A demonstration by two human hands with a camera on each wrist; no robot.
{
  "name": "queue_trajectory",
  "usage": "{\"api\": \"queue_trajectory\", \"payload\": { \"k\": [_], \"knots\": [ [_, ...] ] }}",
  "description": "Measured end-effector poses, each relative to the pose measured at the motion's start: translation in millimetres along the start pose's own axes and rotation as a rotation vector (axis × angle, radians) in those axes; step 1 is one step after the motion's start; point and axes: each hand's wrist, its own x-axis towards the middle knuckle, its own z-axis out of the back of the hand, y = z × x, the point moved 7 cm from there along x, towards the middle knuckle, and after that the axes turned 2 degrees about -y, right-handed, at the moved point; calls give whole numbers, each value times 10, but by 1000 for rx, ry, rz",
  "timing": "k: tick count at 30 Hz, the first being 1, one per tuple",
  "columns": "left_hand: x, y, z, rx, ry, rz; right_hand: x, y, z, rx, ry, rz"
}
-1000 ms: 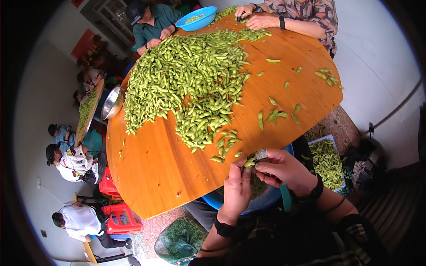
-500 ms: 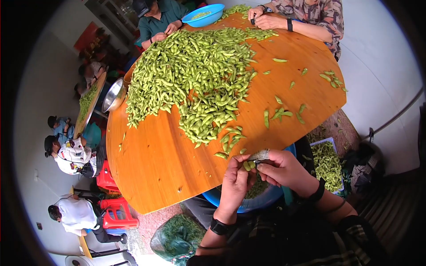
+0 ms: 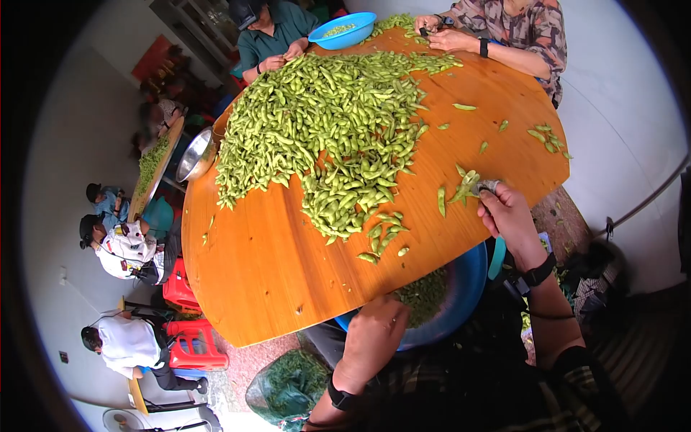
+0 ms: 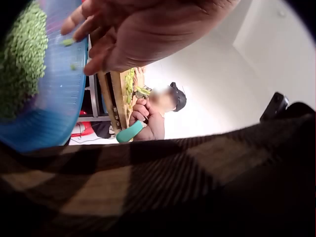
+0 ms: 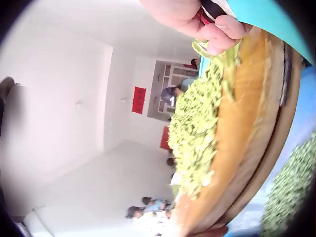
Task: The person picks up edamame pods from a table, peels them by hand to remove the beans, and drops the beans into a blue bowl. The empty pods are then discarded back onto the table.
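Over the blue basin [image 3: 475, 284] in my lap, my left hand [image 3: 372, 335] is low at the table's near edge. In the left wrist view its fingers are loosely parted, with a green bean [image 4: 68, 43] by the fingertips above many shelled beans [image 4: 22, 59]. My right hand [image 3: 509, 222] is over the right side of the table and grips a turquoise-handled tool [image 3: 497, 258], its working end hidden in the fingers. A grey wrap [image 3: 488, 186] covers a fingertip. Green soybean pods [image 3: 468, 185] lie right at those fingertips.
A large heap of pods [image 3: 317, 129] covers the far left of the wooden table [image 3: 266, 288]. Two people sit across it, near a light-blue bowl [image 3: 342, 31]. A steel bowl [image 3: 196, 155] is by the left edge; a green net bag [image 3: 288, 389] lies on the floor.
My hands held a pod together and have parted. The left dropped down and back over the basin, its beans let go; the right reached forward and right to the loose pods with its tool.
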Motion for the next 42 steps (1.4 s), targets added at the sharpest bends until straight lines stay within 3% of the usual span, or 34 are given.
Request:
{"api": "queue_trajectory", "payload": {
  "k": [1, 3, 6, 9, 11, 13, 14, 15, 17, 19, 21, 23, 25, 28, 38, 42],
  "knots": [
    [79, -46, 27, 3, -4, -1, 40, -14, 13, -60, -6, 14],
    [320, -6, 199, 65, -182, 187, 15, -41, -46, -86, -5, 27],
    [724, 120, 138, 281, -325, 86, -26, 13, -35, -146, -18, 61],
    [841, 252, 68, 369, -254, 141, -75, 22, 14, -136, 2, 8],
    [802, 229, 94, 378, -273, 107, -195, 55, -107, -156, 126, 37],
    [725, 169, 153, 86, -361, 19, -357, 75, -379, -167, 306, -3],
    [684, 223, 84, -167, -375, 82, -435, 83, -538, -137, 378, -20],
    [649, 162, 57, -165, -366, 82, -515, 95, -687, -107, 450, -39],
    [578, 196, -100, -640, -220, 326, -579, 22, -882, -79, 557, -61],
    [524, 210, -121, -578, -211, 297, -626, 65, -936, -56, 544, -98],
    [483, 67, -27, -226, -294, 79, -656, 64, -941, -76, 539, -103],
    [451, 19, -62, -193, -258, 60, -686, -1, -930, -79, 538, -104],
    [420, -128, -21, -29, -364, -61, -722, -22, -919, -85, 533, -106],
    [399, -89, -69, -36, -267, 18, -795, 54, -978, -139, 553, -93],
    [285, 38, -101, -274, -301, 73, -878, -200, -981, 15, 468, -69],
    [261, 179, -191, -678, -203, 162, -922, -181, -1004, 123, 490, -152]
  ]
}}
